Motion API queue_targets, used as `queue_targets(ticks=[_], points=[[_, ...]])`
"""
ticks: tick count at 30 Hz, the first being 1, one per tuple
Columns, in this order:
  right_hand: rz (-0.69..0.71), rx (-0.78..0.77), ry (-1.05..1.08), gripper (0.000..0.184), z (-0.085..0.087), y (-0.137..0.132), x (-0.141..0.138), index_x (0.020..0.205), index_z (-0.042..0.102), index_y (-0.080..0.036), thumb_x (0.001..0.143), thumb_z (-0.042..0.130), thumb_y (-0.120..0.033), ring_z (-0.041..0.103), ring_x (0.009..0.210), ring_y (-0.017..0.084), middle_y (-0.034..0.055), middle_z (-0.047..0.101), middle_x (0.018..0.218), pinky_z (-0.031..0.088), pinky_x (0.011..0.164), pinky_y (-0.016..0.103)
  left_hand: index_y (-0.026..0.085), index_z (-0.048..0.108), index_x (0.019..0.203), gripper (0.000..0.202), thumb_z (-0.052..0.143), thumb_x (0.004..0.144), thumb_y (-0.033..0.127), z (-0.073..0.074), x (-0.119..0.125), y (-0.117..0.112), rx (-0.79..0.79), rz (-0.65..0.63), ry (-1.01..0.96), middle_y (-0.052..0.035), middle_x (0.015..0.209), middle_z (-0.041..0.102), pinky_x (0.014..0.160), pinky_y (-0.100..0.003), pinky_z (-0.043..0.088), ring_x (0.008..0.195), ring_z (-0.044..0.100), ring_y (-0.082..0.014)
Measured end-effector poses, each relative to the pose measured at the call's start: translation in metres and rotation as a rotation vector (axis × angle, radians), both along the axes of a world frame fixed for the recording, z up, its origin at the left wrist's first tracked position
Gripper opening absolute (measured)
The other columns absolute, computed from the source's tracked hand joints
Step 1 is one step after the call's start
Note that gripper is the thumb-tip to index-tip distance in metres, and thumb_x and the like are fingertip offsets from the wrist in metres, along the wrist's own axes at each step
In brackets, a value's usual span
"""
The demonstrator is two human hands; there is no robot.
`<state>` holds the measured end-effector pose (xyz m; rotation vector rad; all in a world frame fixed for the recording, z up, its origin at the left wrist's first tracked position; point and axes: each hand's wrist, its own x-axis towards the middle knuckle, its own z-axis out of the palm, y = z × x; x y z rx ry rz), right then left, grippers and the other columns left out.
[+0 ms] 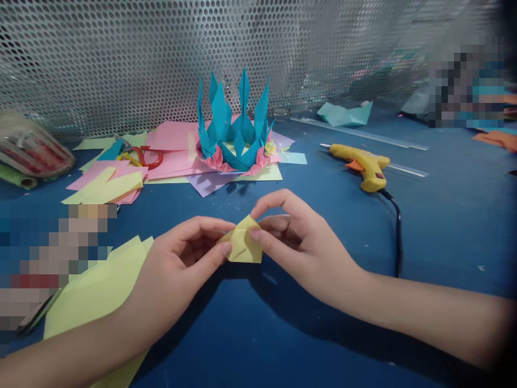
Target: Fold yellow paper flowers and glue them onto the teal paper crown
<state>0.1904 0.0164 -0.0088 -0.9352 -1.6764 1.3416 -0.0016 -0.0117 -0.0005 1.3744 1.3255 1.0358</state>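
Note:
A small folded yellow paper piece is held just above the blue table at the centre. My left hand pinches its left corner between thumb and forefinger. My right hand pinches its right side, thumb on the front and forefinger curled over the top. Both hands are closed on the paper.
A blue and pink origami crown-like flower stands behind on coloured paper sheets with red-handled scissors. A yellow glue gun lies to the right, its cord running toward me. Yellow sheets lie at the left. A perforated metal screen backs the table.

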Motion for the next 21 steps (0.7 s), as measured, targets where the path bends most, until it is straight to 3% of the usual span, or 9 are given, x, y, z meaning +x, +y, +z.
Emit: queue_targets(ticks=[4,9,14,21], points=[[-0.009,0.049,-0.066,0.009,0.0006,-0.0007,-0.0003,0.091,0.065,-0.02,0.091,0.056,-0.021,0.061,0.065,0.011,0.0,0.068,0.076,0.048,0.059,0.021,0.031,0.076,0.084,0.006,0.078,0.081,0.026,0.0005,-0.0001,-0.0011,0.003,-0.008,0.0,0.0062,0.079,0.075,0.07,-0.013,0.056,0.074,0.07,-0.0103],[0.046,0.036,-0.049,0.01,-0.0007,-0.002,-0.0008,0.093,0.068,-0.019,0.083,0.069,-0.022,0.061,0.065,0.01,-0.0014,0.069,0.077,0.051,0.062,0.021,0.029,0.072,0.077,0.008,0.077,0.08,0.023,0.0003,-0.0003,0.0003,0.033,0.004,-0.004,0.0076,0.074,0.073,0.065,-0.011,0.053,0.069,0.068,-0.0082],[0.053,0.124,-0.117,0.012,0.001,-0.0022,-0.0002,0.086,0.07,-0.019,0.083,0.061,-0.012,0.06,0.061,0.009,-0.0031,0.067,0.07,0.05,0.061,0.021,0.027,0.071,0.077,0.007,0.076,0.08,0.022,0.0001,-0.0005,0.0005,0.014,-0.01,0.007,0.0058,0.077,0.073,0.068,-0.012,0.056,0.072,0.07,-0.0097],[0.055,0.152,-0.114,0.016,0.0003,0.0006,-0.0006,0.083,0.072,-0.019,0.081,0.058,-0.013,0.068,0.069,0.013,-0.0007,0.072,0.076,0.052,0.065,0.023,0.028,0.076,0.074,0.015,0.077,0.075,0.013,0.0015,-0.0012,-0.0012,0.011,-0.054,-0.114,0.0073,0.077,0.077,0.07,-0.009,0.056,0.073,0.072,-0.0082]])
